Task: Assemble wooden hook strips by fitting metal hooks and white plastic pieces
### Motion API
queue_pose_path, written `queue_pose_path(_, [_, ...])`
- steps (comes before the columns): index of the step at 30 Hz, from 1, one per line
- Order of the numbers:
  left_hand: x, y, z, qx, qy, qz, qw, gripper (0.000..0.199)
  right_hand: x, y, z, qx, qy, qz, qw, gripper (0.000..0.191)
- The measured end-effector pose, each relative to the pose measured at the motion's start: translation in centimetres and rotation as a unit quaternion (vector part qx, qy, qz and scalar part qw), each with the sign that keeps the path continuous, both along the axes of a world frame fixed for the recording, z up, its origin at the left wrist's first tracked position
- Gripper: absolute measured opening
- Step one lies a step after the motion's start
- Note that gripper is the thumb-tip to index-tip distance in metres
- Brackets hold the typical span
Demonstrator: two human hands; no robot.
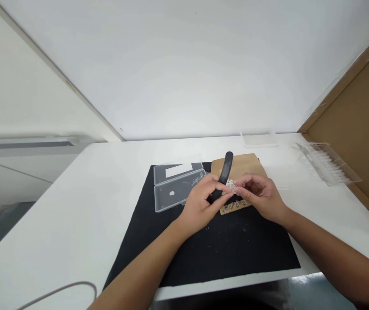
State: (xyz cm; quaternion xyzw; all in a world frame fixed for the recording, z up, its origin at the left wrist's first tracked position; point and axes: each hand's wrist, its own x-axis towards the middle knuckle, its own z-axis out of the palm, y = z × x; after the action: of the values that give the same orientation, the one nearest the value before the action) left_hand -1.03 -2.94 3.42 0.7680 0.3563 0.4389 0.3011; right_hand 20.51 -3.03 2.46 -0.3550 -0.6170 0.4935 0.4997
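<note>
My left hand (204, 199) is closed around a black curved nail file (226, 168), whose upper end sticks up past the fingers. Its thumb and index fingertips meet close to my right hand (262, 196). The right fingers are pinched together; whatever is between them is too small to name. Right behind the fingertips is a cluster of small whitish pieces (230, 184) on brown paper (242, 163). Below the hands, a brown strip (236, 207) carries several small shiny metal-like pieces in a row.
A clear hinged plastic case (161, 200) lies open on the black mat (229, 254), left of my hands. At the right, a clear tray (333, 165) holds rows of pale pieces. Another clear tray (258, 140) is by the wall. A cable (74, 284) crosses the white table (84, 215).
</note>
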Motion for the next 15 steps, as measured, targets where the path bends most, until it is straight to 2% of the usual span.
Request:
queue_pose_path(3, [0.0,0.0,-0.1,0.011,0.003,0.0,1.0,0.008,0.5,0.3,-0.1,0.026,-0.032,0.001,0.999,0.016])
queue_pose_path(6, [0.0,0.0,-0.2,0.019,0.012,-0.004,1.0,0.009,1.2,0.9,0.2,0.113,-0.109,0.0,0.988,0.012])
queue_pose_path(11, [0.0,0.3,-0.7,0.038,0.042,-0.006,0.998,0.012,2.0,1.7,0.1,0.259,-0.227,0.003,0.939,0.008])
queue_pose_path(15, [-0.2,0.5,-1.1,0.081,0.051,-0.01,0.995,0.018,2.0,1.7,-0.2,0.329,-0.283,-0.042,0.9,0.008])
